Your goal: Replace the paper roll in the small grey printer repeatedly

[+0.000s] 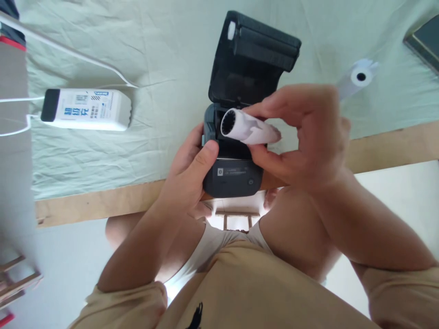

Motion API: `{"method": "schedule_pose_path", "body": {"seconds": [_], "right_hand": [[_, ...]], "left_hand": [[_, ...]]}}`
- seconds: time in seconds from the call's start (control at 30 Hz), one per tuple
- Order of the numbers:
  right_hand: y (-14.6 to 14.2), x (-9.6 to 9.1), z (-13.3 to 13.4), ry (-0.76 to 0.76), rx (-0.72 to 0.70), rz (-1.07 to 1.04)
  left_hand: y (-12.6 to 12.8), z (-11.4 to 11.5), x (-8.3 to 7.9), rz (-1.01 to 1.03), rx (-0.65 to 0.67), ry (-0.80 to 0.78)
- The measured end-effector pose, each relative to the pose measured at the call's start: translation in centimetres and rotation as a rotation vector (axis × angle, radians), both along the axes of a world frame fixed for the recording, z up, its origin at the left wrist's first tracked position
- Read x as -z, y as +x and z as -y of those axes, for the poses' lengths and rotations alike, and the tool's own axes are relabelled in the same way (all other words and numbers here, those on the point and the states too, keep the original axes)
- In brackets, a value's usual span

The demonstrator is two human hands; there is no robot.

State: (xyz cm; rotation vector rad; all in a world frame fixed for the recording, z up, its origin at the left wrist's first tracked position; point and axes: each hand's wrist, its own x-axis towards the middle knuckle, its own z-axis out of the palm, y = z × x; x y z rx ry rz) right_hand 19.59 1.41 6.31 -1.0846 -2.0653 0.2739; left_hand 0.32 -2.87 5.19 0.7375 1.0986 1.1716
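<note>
A small dark printer [233,176] sits at the table's near edge with its lid [252,55] swung open and standing up behind it. My left hand [190,167] grips the printer's left side, thumb on its top. My right hand [305,135] pinches a white paper roll [245,127] with a dark hollow core, holding it just above the open paper bay.
A white power bank [87,109] with blue print lies at the left, white cables [68,52] running from it. A second paper roll [356,77] lies at the right on the pale green cloth [154,41]. A dark flat object [425,41] shows at the far right corner. A wooden table edge [103,203] runs below.
</note>
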Motion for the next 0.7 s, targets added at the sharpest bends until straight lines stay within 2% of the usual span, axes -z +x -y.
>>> {"method": "schedule_pose_path", "body": {"seconds": [0.1,0.17,0.33,0.4,0.47,0.57,0.63,0.7], "right_hand": [[-0.4,0.3,-0.8,0.120,-0.021,-0.016],[-0.4,0.3,-1.1,0.149,-0.059,-0.022],[-0.5,0.3,-0.2,0.305,-0.151,-0.057],[-0.6,0.6,0.2,0.349,-0.198,-0.066],[-0.6,0.8,0.6,0.320,-0.244,-0.017],[-0.2,0.9,0.7,0.262,-0.293,-0.047],[0.2,0.7,0.6,0.246,-0.215,-0.150],[0.7,0.5,0.4,0.171,-0.058,-0.197]], "left_hand": [[0.0,0.0,-0.2,0.031,0.027,0.000],[0.0,0.1,-0.2,0.020,0.011,-0.006],[-0.4,0.1,0.4,0.015,-0.020,0.050],[-0.7,0.1,0.7,0.059,0.019,0.081],[-1.0,0.1,0.8,0.089,0.105,0.073],[-1.0,0.0,0.3,0.016,0.115,0.035],[-1.0,0.0,0.0,-0.017,0.100,0.012],[-1.1,0.0,0.0,-0.031,0.098,0.014]]}}
